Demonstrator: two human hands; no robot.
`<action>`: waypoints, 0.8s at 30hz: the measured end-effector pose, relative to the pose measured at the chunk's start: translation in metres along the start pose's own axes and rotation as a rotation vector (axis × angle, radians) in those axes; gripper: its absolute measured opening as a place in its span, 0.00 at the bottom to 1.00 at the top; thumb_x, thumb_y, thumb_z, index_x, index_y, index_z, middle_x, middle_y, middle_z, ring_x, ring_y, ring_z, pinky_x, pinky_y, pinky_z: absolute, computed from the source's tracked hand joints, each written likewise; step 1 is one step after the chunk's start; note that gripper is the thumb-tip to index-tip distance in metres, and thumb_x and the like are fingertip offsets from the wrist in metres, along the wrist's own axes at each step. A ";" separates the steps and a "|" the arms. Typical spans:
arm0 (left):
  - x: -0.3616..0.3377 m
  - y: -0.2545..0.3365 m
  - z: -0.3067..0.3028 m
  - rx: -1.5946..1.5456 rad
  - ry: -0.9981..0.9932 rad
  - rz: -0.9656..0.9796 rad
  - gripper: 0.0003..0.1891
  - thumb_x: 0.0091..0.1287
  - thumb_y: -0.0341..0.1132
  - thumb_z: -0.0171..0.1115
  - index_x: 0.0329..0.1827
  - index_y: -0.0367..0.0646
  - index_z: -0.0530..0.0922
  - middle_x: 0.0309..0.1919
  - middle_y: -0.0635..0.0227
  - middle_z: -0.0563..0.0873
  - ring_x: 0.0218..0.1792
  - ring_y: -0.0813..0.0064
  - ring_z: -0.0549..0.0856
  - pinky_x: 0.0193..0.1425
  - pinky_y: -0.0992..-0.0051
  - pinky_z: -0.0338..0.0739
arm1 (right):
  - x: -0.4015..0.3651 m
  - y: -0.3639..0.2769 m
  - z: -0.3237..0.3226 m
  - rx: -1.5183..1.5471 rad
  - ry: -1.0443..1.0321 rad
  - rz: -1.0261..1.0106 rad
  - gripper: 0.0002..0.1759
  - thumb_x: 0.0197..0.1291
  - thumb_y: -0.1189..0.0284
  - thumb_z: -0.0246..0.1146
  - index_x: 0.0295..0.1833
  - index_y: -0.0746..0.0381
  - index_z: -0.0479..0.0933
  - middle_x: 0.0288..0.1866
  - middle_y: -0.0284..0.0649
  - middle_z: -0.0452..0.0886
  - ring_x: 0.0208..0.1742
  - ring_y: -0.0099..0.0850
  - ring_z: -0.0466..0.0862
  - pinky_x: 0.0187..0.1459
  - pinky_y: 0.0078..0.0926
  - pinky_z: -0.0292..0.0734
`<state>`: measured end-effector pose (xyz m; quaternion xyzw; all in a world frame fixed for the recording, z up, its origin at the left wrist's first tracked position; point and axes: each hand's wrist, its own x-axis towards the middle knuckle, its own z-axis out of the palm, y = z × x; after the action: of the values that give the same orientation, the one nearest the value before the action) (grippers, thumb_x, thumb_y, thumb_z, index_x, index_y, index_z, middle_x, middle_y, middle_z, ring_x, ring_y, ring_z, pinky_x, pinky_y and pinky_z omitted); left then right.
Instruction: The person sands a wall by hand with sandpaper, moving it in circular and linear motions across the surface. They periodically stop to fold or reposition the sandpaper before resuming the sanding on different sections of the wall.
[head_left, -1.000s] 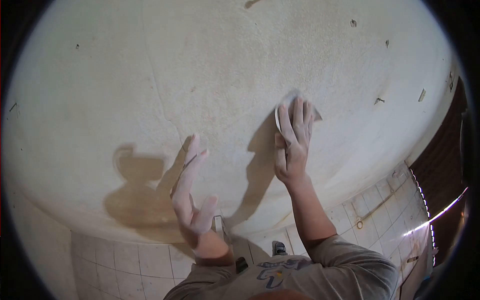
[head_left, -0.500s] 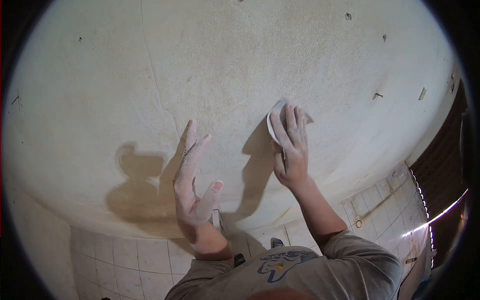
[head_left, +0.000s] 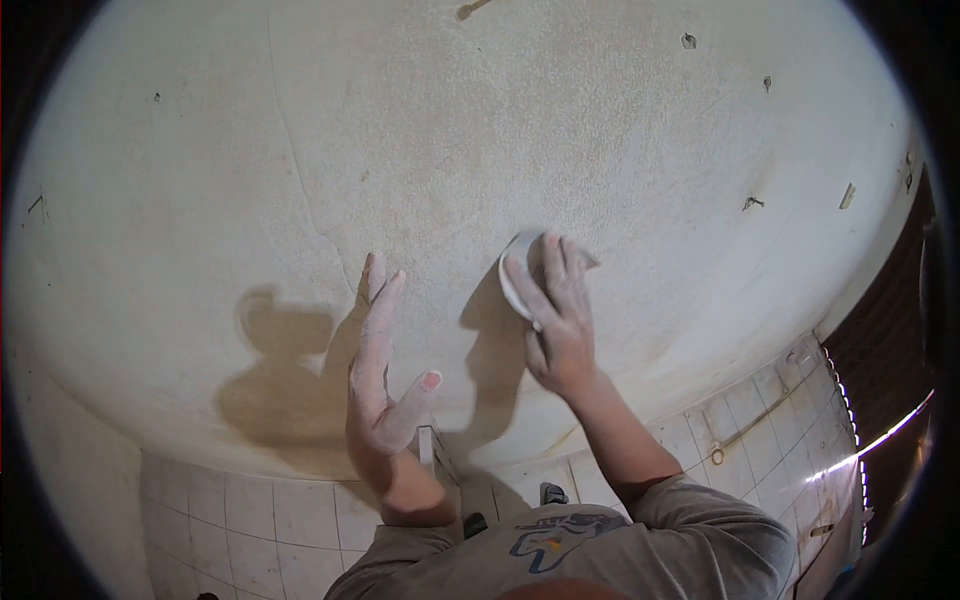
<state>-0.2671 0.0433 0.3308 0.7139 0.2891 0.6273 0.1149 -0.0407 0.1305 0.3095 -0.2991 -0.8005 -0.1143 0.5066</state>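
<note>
Pressed toward the pale plastered wall (head_left: 620, 130) is my right hand (head_left: 562, 320), fingers laid over a curled whitish-grey piece of sandpaper (head_left: 513, 287). The sheet's rounded edge bows out left of the fingers, and a corner shows on the right. My left hand (head_left: 385, 365) is raised at the wall with straight fingers and the thumb apart, holding nothing. White dust coats both hands. Shadows of the hands and head fall on the wall to the left.
Several nails or hooks, such as a bent nail (head_left: 752, 203), stick out of the wall. A thin crack (head_left: 300, 175) runs down it. White floor tiles (head_left: 290, 515) lie below. A dark corrugated surface (head_left: 880, 310) with slits of light stands at the right.
My right hand and the sandpaper have moved left and a little down across the wall. The left hand has hardly moved, and the view has shifted slightly.
</note>
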 end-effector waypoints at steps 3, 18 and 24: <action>-0.001 0.002 -0.001 0.000 -0.007 -0.021 0.45 0.62 0.34 0.64 0.81 0.21 0.59 0.84 0.35 0.55 0.87 0.49 0.51 0.88 0.53 0.43 | 0.031 0.007 -0.010 -0.033 0.119 -0.013 0.43 0.55 0.78 0.57 0.81 0.53 0.71 0.88 0.54 0.58 0.86 0.64 0.56 0.81 0.69 0.52; 0.004 -0.010 -0.007 -0.011 -0.022 0.053 0.41 0.67 0.39 0.65 0.79 0.22 0.63 0.84 0.33 0.55 0.87 0.43 0.50 0.87 0.48 0.42 | 0.037 0.027 -0.009 -0.061 0.238 -0.059 0.30 0.72 0.82 0.51 0.79 0.67 0.69 0.84 0.57 0.64 0.87 0.59 0.56 0.85 0.61 0.43; 0.003 -0.012 -0.004 -0.032 -0.025 0.028 0.42 0.70 0.47 0.65 0.80 0.24 0.64 0.85 0.35 0.55 0.87 0.45 0.49 0.87 0.46 0.41 | 0.051 0.006 -0.002 0.013 0.154 -0.096 0.33 0.68 0.77 0.56 0.80 0.65 0.69 0.85 0.55 0.64 0.87 0.59 0.56 0.85 0.61 0.42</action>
<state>-0.2745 0.0543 0.3279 0.7236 0.2677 0.6246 0.1213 -0.0518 0.1529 0.3547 -0.2473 -0.7735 -0.1560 0.5623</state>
